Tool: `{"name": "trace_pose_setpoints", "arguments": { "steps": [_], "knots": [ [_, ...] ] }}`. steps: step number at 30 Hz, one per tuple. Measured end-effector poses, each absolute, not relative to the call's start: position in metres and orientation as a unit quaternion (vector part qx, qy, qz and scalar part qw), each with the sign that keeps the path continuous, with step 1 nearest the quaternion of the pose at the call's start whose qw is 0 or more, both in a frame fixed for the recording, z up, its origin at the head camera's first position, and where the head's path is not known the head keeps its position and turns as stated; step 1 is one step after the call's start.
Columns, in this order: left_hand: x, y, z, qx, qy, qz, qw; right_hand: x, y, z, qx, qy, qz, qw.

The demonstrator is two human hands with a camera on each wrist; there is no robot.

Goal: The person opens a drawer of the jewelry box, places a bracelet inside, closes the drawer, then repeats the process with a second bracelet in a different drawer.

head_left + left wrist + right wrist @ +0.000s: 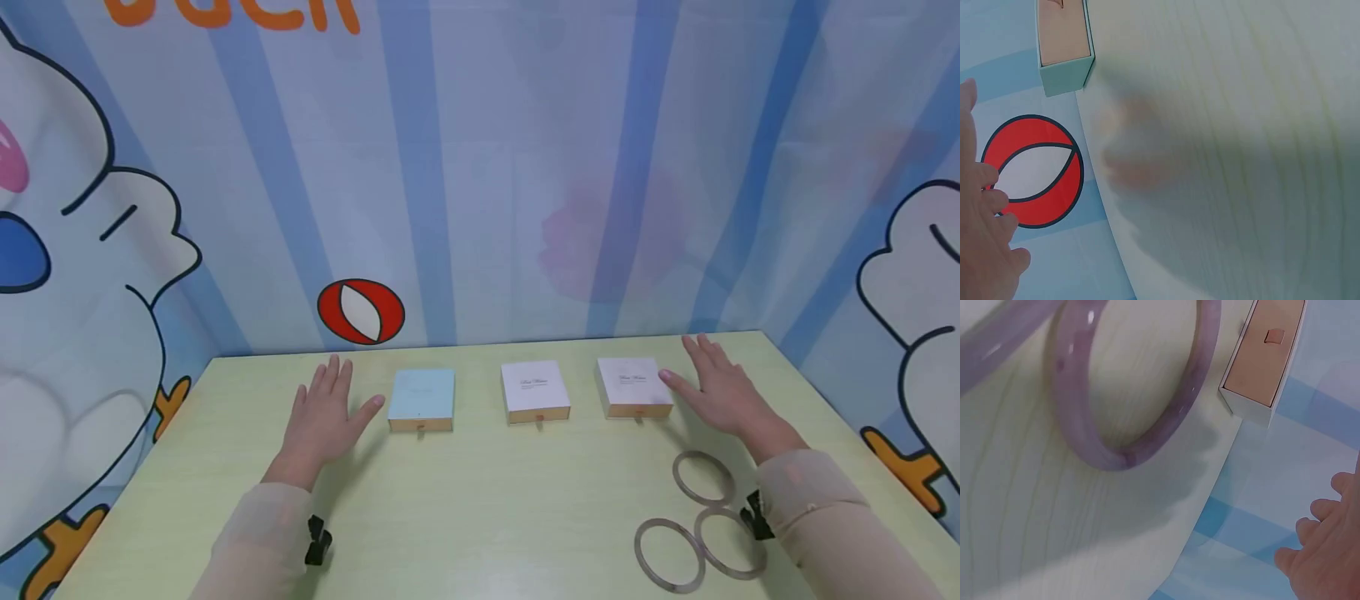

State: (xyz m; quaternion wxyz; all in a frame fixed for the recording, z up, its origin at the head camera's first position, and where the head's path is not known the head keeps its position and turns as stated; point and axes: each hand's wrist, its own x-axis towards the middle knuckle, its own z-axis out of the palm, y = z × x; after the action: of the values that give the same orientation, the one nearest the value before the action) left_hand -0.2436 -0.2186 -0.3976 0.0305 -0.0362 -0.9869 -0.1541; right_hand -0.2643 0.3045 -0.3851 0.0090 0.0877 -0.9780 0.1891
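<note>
Three small drawer-style boxes stand in a row toward the back of the table: a light blue box point(422, 398) on the left, a white box point(535, 387) in the middle and another white box point(633, 385) on the right. Beside the blue box, my left hand point(322, 417) hovers with fingers straight and thumb spread. My right hand point(723, 392) is likewise spread, its thumb close to the right white box; I cannot tell whether they touch. Three purplish-grey bangles lie near my right wrist: an upper bangle point(677, 482), a lower left bangle point(640, 554) and a lower right bangle point(759, 573).
The pale wood-grain table point(480, 508) ends at a blue striped cloth backdrop point(487, 208) printed with cartoon figures and a red-and-white ball point(390, 312). Each box has a tan front with a small pull tab. Black clips point(318, 540) sit at both sleeves.
</note>
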Motion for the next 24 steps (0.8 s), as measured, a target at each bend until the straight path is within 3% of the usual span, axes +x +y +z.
{"name": "trace_pose_setpoints", "arguments": {
  "steps": [24],
  "knots": [
    [-0.244,-0.2146,-0.4,-0.021,-0.981,-0.19,0.026,-0.267,0.2957,-0.3847,0.078,-0.967,0.243,0.003]
  ]
}}
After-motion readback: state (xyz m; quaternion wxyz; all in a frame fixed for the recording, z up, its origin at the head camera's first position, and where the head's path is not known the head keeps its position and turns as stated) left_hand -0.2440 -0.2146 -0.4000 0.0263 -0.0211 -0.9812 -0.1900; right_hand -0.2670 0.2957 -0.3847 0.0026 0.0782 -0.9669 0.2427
